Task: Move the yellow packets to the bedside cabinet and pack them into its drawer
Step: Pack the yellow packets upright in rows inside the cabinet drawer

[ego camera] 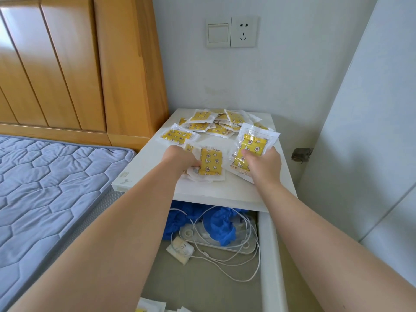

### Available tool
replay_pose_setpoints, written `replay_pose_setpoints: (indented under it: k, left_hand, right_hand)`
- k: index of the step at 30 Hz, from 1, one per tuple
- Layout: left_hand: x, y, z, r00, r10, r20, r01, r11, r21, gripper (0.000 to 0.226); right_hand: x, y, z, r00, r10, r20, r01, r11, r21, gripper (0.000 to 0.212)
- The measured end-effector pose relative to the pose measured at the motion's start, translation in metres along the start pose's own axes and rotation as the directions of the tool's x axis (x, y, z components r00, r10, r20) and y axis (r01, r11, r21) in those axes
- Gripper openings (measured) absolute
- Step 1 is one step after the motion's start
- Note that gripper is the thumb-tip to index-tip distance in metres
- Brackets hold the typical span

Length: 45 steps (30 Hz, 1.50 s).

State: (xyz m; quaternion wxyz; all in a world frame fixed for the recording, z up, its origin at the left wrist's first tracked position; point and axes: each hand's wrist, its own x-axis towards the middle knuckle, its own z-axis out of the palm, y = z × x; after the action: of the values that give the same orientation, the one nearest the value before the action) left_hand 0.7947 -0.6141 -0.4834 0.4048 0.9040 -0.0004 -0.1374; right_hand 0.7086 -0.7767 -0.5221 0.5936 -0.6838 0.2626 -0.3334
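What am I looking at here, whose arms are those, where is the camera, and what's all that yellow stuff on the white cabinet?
No machine here: the one picture comes from a wide-angle camera worn on a person's head, looking down along their bare arms. The left hand grips a small stack of yellow patterned packets in clear wrappers lying on the white bedside cabinet top. The right hand holds another bunch of packets, tilted upward. A loose pile of the same packets sits farther back. Below, the cabinet's open white drawer holds crumpled blue material and white cables. A blue quilted mattress lies to the left.
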Motion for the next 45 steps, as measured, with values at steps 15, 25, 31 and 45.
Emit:
replay_pose_setpoints:
  k: [15, 25, 31, 45]
  left_hand:
    - [-0.092, -0.056, 0.021, 0.971, 0.147, 0.191, 0.004, 0.782, -0.623, 0.022]
    - [-0.128, -0.14, 0.025, 0.952, 0.027, 0.306, 0.183, 0.751, -0.635, 0.022]
    - [-0.11, -0.177, 0.015, 0.965, -0.073, 0.252, 0.194, 0.845, -0.498, 0.028]
    - [-0.076, -0.192, -0.005, 0.985, -0.007, 0.17, 0.061, 0.947, -0.316, 0.042]
  right_hand:
    - [-0.092, -0.008, -0.032, 0.943, 0.194, 0.271, -0.219, 0.974, 0.064, 0.035]
    - [-0.165, 0.023, -0.037, 0.893, 0.299, 0.337, -0.266, 0.954, -0.142, 0.028]
    - [-0.181, 0.042, -0.027, 0.841, 0.404, 0.358, -0.378, 0.914, -0.146, 0.023]
    - [-0.232, 0.079, 0.011, 0.393, 0.825, 0.406, -0.814, 0.517, -0.264, 0.018]
